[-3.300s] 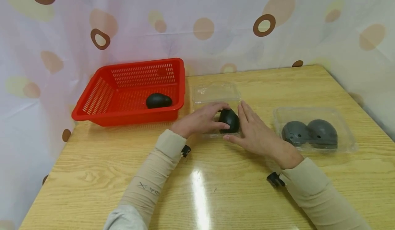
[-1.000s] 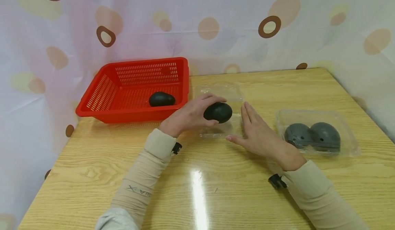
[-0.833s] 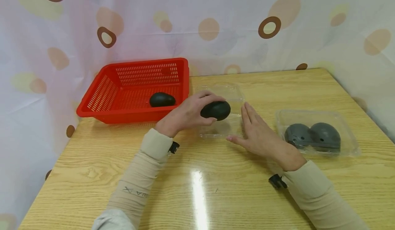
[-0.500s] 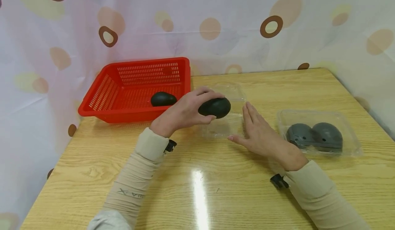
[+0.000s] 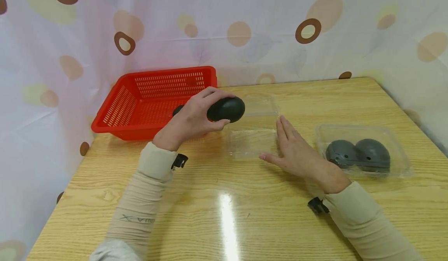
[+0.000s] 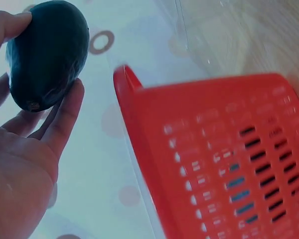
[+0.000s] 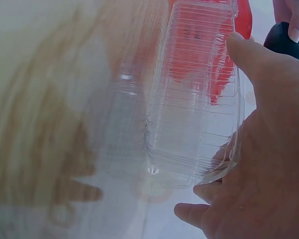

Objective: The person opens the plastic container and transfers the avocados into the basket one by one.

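Note:
Between thumb and fingers my left hand [image 5: 192, 115] grips a dark green avocado [image 5: 229, 109], raised above the table between the red basket and the open clear plastic clamshell box [image 5: 252, 142]. The left wrist view shows the stem end of this avocado [image 6: 50, 55], with the basket wall close by. Fingers straight, my right hand [image 5: 297, 150] stands at the right side of the clamshell; in the right wrist view its thumb and fingers lie along the edge of the clear box [image 7: 189, 109]. The clamshell's lid [image 5: 260, 103] is folded back, away from me.
The red perforated basket [image 5: 122, 128] stands at back left; another avocado [image 5: 177, 109] inside it is mostly hidden by my left hand. At right, a second clear box [image 5: 399, 156] covers two dark avocados [image 5: 372, 154]. A patterned curtain [image 5: 245, 51] hangs behind the table [image 5: 196, 214].
My left hand has lifted the avocado out of the clamshell and carried it up and left, now covering most of the avocado in the basket. The right hand stays by the clamshell.

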Demonstrator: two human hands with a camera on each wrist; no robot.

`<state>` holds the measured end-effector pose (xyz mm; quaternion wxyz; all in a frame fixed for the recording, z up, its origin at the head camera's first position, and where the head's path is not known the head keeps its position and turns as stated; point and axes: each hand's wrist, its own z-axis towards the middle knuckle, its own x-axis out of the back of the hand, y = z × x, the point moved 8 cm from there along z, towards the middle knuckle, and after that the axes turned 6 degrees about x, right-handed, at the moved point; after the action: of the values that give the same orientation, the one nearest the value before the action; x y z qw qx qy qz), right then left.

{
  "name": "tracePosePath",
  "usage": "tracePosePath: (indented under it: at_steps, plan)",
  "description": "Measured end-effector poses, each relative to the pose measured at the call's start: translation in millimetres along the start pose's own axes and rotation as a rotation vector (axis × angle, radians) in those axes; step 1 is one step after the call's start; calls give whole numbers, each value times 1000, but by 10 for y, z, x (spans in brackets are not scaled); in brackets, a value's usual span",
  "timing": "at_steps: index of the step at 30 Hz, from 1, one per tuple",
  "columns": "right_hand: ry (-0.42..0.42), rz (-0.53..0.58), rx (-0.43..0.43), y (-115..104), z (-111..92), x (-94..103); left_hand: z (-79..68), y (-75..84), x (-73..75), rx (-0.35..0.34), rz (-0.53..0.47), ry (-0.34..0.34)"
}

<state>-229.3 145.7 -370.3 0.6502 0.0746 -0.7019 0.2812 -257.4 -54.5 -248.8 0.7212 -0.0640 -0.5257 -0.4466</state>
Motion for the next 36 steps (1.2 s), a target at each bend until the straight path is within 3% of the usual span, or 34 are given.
tracePosePath:
  at_steps: [9,30,36]
  plan:
    - [14,-11,14,-5,11,19,-72,-227,187,96,-28,39]
    - [-2,3,22,18,16,24,-380,-850,694,394,48,183]
    - [-2,2,25,23,20,29,-488,-1028,727,487,75,166]
